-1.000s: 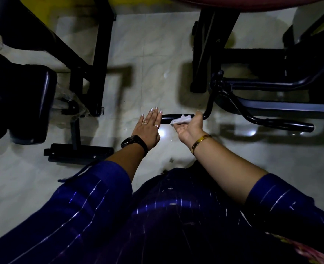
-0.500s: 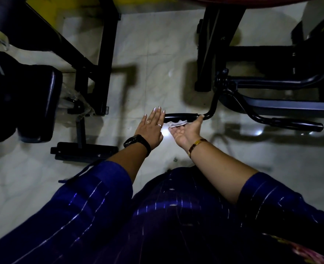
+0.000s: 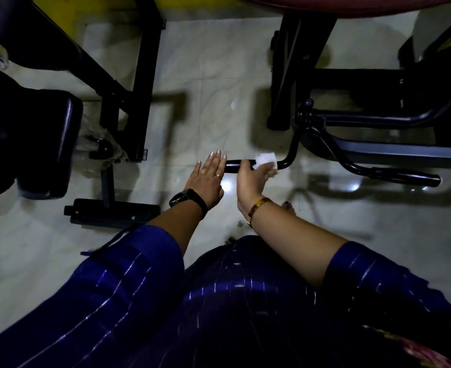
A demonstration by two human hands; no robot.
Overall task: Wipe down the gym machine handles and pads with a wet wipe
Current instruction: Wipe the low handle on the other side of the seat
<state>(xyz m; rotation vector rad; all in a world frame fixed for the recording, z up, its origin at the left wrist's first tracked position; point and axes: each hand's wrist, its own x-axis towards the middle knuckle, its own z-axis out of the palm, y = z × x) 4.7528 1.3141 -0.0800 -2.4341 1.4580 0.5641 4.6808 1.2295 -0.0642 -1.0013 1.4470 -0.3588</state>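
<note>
Right hand (image 3: 250,179) has slid the wet wipe (image 3: 266,158) along the black handle (image 3: 233,166), from near its free end 0.5 s ago to just by the bend; it grips the wipe against the bar, fingers blurred. Left hand (image 3: 209,177) unchanged: flat, fingers straight, tips at the handle's free end. Hands apart. Pale marble-tile floor (image 3: 219,75), glossy. Black roller pad (image 3: 46,142) left, red seat pad (image 3: 351,4) top edge.
</note>
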